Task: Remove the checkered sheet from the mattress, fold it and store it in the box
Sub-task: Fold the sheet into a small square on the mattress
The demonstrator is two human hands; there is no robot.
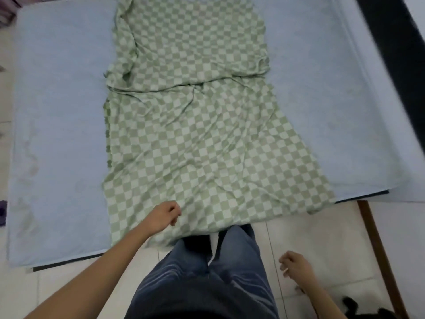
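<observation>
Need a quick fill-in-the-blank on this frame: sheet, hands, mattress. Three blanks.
1. The sheet has a green and white ____ pattern.
2. The ____ hand rests on the sheet's near edge, while the other hand hangs over the floor.
3. The sheet lies on a pale ____ mattress.

Missing words: checkered; left; blue

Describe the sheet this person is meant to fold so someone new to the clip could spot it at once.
A pale blue mattress fills most of the view. Down its middle lies the checkered sheet, folded into a long strip whose near end hangs over the edge by the left hand. Its green-and-white squares set it apart; everything beneath is plain.
</observation>
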